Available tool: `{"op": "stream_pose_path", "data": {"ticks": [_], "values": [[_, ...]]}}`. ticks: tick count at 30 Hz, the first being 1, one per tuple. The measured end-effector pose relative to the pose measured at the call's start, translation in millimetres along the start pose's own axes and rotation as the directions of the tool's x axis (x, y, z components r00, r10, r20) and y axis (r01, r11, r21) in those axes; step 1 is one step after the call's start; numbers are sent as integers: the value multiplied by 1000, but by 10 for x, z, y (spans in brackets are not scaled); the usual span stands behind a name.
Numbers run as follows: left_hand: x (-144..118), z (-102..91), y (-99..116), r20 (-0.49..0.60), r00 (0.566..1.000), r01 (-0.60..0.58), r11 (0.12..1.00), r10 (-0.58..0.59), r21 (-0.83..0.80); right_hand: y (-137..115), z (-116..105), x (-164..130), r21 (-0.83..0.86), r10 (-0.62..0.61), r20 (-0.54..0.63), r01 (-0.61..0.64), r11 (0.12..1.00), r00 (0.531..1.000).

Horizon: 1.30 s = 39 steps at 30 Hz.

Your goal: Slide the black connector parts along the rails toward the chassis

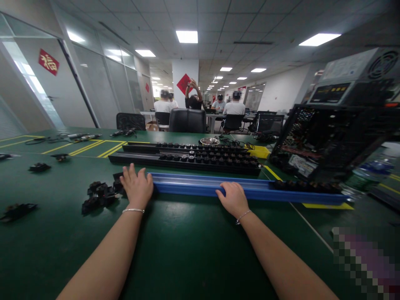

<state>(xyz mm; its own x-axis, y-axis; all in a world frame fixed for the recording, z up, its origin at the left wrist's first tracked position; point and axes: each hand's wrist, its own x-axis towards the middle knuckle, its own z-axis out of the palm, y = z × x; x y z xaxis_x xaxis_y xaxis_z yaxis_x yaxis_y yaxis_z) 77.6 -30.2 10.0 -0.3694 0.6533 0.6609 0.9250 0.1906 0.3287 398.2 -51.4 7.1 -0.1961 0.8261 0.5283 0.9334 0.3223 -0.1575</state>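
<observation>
We lay both hands on a long blue rail [250, 189] lying across the green table [187, 250]. Our left hand [136, 187] rests flat over its left end, fingers spread, clasping nothing; our right hand [233, 199] curls its fingers over the rail's near edge. Just left of the left hand lies a heap of small black parts [98, 195]. Beyond both hands lie two black trays [187, 160] filled with parts. Far back, a red diamond sign [185, 83] bears writing too small to read.

The long rail [250, 189] lies across the table [187, 250], two part-filled trays [187, 160] behind it, loose parts [98, 193] at its left end.
</observation>
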Motion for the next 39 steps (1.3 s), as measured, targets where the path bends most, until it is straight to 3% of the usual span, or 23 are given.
{"op": "stream_pose_path", "data": {"ticks": [2,5,8,10,13,16,21,33,35,39], "values": [[-57,6,136,36,982,-185,982,187,-40,10,-13,1,16,13,-8,-13,1000,1000],[-147,23,311,146,894,-411,905,424,-109,101,-58,16,29,52,-34,-51,998,998],[-205,31,398,266,817,-489,859,512,-151,317,-126,33,5,127,-159,-128,992,979],[-215,30,410,300,801,-491,855,518,-167,515,-167,27,-58,217,-331,-249,967,918],[-206,33,396,309,798,-485,856,517,-180,816,-193,-26,-92,338,-544,-455,886,768],[-197,45,383,306,804,-478,860,510,-180,1027,-176,-97,-59,439,-574,-569,820,692],[-199,61,379,299,806,-478,860,510,-179,1131,-150,-133,-31,476,-525,-575,817,705],[-210,55,382,280,810,-491,857,516,-157,1124,-206,-105,56,474,-531,-529,847,703],[-208,56,380,276,808,-498,853,521,-154,1095,-224,-102,76,517,-536,-572,816,667],[-206,62,375,263,807,-509,849,529,-146,1019,-265,-92,104,667,-508,-729,676,546]]}}
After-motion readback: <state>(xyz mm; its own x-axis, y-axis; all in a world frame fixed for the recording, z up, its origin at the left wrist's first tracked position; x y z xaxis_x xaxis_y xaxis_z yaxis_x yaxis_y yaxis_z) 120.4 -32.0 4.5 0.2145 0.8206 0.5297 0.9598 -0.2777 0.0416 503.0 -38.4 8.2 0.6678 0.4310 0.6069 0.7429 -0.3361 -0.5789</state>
